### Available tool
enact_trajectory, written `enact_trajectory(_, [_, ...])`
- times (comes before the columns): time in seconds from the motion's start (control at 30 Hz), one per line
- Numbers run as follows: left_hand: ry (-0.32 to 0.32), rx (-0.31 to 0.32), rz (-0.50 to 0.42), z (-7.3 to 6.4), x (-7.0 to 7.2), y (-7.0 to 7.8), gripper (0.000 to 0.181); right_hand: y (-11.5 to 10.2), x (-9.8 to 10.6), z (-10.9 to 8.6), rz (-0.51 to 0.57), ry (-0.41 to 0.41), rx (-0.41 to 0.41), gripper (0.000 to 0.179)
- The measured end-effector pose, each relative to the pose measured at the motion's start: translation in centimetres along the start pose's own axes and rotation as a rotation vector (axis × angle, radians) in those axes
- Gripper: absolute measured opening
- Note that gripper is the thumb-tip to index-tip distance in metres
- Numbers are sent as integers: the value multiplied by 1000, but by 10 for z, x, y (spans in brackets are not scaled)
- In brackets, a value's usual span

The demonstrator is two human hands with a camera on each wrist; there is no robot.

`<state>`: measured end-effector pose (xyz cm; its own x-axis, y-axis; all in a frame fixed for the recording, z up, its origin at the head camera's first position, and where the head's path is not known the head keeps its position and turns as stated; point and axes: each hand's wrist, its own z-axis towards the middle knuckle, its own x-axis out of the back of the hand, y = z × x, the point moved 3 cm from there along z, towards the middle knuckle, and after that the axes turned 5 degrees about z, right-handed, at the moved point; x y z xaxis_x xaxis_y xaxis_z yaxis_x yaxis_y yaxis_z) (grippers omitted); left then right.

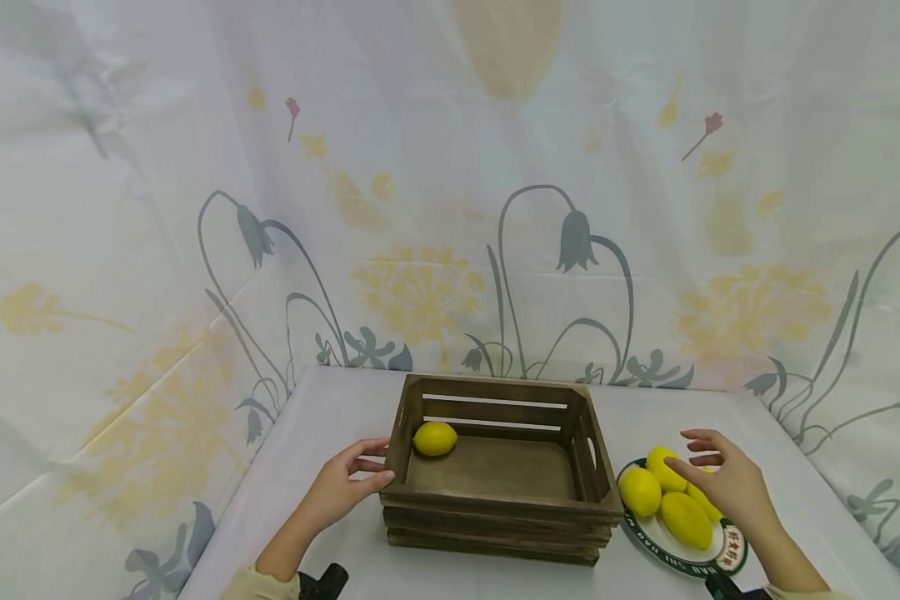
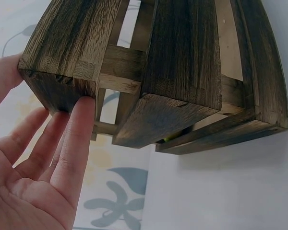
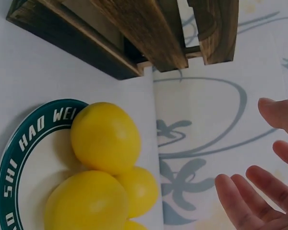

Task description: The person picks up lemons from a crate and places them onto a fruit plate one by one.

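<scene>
A brown slatted wooden crate (image 1: 502, 500) stands on the table with one yellow lemon (image 1: 435, 439) inside, at its left end. My left hand (image 1: 345, 487) touches the crate's left end; in the left wrist view, its thumb and nearly straight fingers (image 2: 69, 153) rest against the wood near a corner. Right of the crate, several lemons (image 1: 686, 521) sit on a round plate (image 1: 663, 554) with a green lettered rim. Over the plate's right side hovers my right hand (image 1: 735, 487), fingers apart and loosely bent, holding nothing. The right wrist view shows its fingertips apart from the lemons (image 3: 105, 139).
A white cloth covers the table (image 1: 330, 400). Behind and on both sides hangs a pale curtain (image 1: 435, 208) printed with grey and yellow flowers. The plate lies close beside the crate's right end.
</scene>
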<state>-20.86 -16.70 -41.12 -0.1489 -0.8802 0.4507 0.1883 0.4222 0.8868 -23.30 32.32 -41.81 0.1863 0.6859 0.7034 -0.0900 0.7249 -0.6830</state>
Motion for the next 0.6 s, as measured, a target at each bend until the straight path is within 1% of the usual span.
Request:
enact_trajectory(0.2, [5,0,8,0,0,-1,46,-12,-3,4,37,12,30,55])
enact_trajectory(0.4, [6,0,17,1,0,-3,46,-23,-7,7,51,26,48,53])
enact_trajectory(0.6, [3,-1,16,0,-1,-3,46,-35,-7,13,66,37,87,49])
